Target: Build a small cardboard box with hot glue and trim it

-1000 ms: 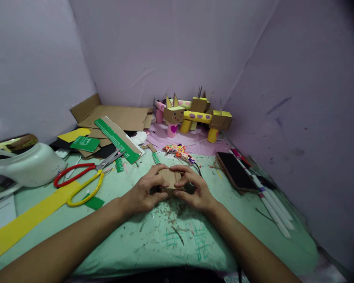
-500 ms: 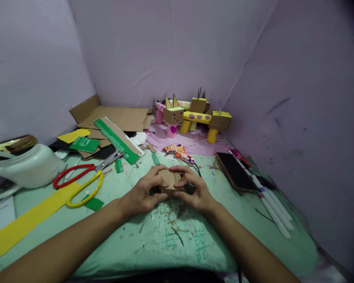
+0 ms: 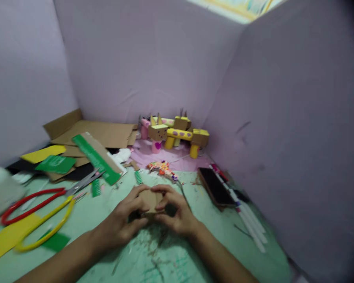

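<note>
A small piece of brown cardboard (image 3: 150, 200), perhaps a little box, is gripped from both sides near the middle of the table. My left hand (image 3: 126, 216) holds its left side, thumb below and fingers on top. On the right side, my right hand (image 3: 177, 210) pinches it between thumb and fingers. Its underside is hidden by my hands. Just beyond lies a glue gun (image 3: 162, 169) with a colourful patterned body and a dark cord. Scissors (image 3: 67, 192) with one red and one yellow handle lie open to the left.
Cardboard sheets (image 3: 103, 133) and a green-and-brown strip (image 3: 97, 157) lie back left; a white pot (image 3: 2, 192) stands at far left. Cardboard animal figures (image 3: 179, 133) stand at the back. A phone (image 3: 215, 186) and white pens (image 3: 250, 226) lie right, by the wall.
The camera has tilted up and turned right, so the whole scene sits lower and further left. Both hands still hold the cardboard piece in much the same grip.
</note>
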### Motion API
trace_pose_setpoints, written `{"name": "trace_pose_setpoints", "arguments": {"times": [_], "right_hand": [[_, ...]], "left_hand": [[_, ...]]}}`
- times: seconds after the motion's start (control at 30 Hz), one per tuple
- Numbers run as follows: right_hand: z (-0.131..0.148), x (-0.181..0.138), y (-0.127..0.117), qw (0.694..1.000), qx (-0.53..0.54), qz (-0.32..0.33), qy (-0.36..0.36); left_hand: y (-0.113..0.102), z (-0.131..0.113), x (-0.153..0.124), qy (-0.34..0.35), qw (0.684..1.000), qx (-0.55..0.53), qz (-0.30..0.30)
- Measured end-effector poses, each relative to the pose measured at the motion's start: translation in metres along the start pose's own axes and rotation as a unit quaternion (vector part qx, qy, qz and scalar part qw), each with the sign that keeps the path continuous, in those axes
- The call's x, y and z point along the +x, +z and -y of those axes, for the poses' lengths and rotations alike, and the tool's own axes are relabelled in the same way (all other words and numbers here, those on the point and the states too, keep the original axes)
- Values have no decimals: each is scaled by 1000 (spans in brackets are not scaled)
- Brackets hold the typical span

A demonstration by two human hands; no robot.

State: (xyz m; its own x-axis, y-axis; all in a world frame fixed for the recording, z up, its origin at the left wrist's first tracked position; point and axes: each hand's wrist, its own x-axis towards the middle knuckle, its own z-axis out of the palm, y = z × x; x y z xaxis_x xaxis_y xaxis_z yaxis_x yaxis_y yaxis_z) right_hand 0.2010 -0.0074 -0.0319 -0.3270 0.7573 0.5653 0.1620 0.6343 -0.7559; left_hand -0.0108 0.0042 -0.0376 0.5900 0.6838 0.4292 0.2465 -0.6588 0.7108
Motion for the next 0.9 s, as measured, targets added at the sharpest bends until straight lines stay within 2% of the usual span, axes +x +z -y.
{"name": "trace_pose_setpoints", "arguments": {"times": [0.1, 0.27, 0.47, 0.9], "right_hand": [[-2, 2, 1, 1000, 15, 4, -4], [-3, 2, -1, 1000, 16, -2, -1], [0, 3, -6, 999, -5, 36, -7], [-1, 3, -4, 1000, 11, 27, 7]], "left_hand": [[7, 10, -4, -28, 998, 17, -48], [11, 16, -5, -18, 997, 23, -68], [8, 14, -6, -20, 997, 36, -66], [8, 16, -5, -8, 997, 47, -64]]}}
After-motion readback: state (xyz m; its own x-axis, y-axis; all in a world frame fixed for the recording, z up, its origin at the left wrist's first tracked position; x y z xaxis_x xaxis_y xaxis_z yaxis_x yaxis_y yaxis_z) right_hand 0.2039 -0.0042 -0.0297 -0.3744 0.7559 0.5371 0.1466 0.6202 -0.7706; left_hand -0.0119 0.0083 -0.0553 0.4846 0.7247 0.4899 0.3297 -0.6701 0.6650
